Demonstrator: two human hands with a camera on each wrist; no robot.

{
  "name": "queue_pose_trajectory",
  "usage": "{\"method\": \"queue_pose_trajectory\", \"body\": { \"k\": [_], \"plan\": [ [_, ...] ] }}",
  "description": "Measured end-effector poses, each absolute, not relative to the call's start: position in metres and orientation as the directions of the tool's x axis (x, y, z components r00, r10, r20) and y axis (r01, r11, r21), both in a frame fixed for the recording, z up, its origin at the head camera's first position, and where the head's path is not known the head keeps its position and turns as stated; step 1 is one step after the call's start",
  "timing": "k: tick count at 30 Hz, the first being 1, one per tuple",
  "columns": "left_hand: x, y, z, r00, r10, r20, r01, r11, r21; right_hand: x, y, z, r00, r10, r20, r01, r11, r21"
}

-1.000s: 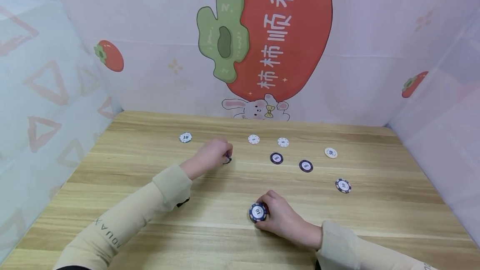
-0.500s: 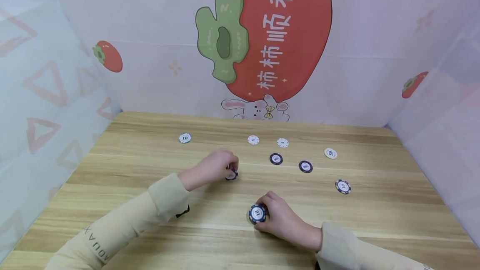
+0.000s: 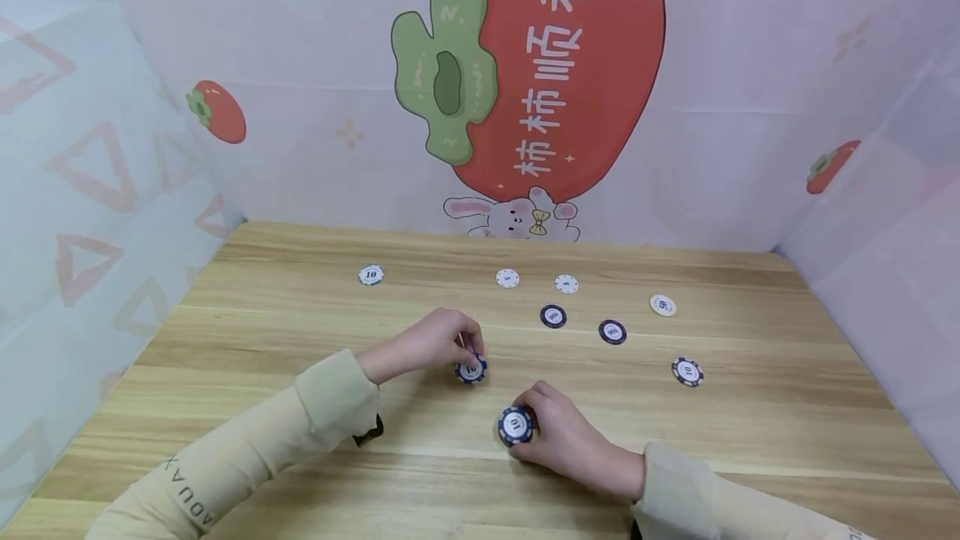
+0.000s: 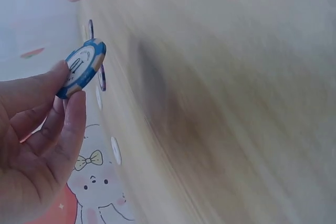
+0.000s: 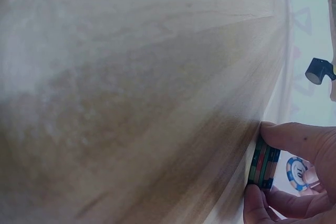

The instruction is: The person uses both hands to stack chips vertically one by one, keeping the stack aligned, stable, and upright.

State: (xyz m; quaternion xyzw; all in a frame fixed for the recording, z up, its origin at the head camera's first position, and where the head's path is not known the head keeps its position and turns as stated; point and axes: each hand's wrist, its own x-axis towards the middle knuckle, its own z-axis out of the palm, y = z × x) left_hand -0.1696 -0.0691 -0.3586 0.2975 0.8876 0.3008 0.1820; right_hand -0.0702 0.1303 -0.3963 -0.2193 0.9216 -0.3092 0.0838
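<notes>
At five o'clock in the head view, the right hand (image 3: pixel 562 437) grips a stack of chips (image 3: pixel 515 426) round its rim; toward seven, the left hand (image 3: pixel 446 337) pinches a blue chip (image 3: pixel 472 372), which sits at about half past ten from the stack, near but apart. If that chip came across too low, its edge could catch the stack and push the upper layers askew. Seen from the left wrist, between nine and ten o'clock, the chip is tilted above the table (image 4: pixel 236 77), held near its edge by thumb and fingers; so slight a hold might let it pivot or slip. From the right wrist, at four o'clock, thumb and fingers clamp opposite sides of the stack; uneven pressure there could shear it. No container shows in any view: the stack appears to stand directly on the table, with seven loose chips (image 3: pixel 553 317) spread beyond, from ten to three o'clock of it.
</notes>
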Motion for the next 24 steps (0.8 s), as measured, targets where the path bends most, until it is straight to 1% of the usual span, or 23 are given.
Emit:
{"method": "queue_pose_trajectory", "body": {
  "k": [5,8,17,20,24],
  "plan": [
    [-0.167,-0.067,-0.359,-0.755,0.626,-0.195,0.313,0.605,0.733,-0.071,0.13,-0.396,-0.891,-0.453,-0.032,-0.343,0.718,-0.606],
    [-0.164,-0.066,-0.36,-0.755,0.609,-0.243,0.223,0.587,0.778,-0.071,0.13,-0.395,-0.892,-0.452,-0.032,-0.344,0.721,-0.601],
    [-0.157,-0.06,-0.366,-0.763,0.544,-0.348,0.0,0.539,0.842,-0.071,0.13,-0.396,-0.89,-0.456,-0.027,-0.348,0.715,-0.606],
    [-0.154,-0.059,-0.367,-0.755,0.541,-0.37,-0.044,0.521,0.853,-0.071,0.13,-0.396,-0.889,-0.457,-0.02,-0.354,0.713,-0.605],
    [-0.152,-0.057,-0.371,-0.738,0.558,-0.38,-0.062,0.504,0.862,-0.071,0.13,-0.396,-0.89,-0.456,-0.012,-0.357,0.712,-0.605]
  ]
}}
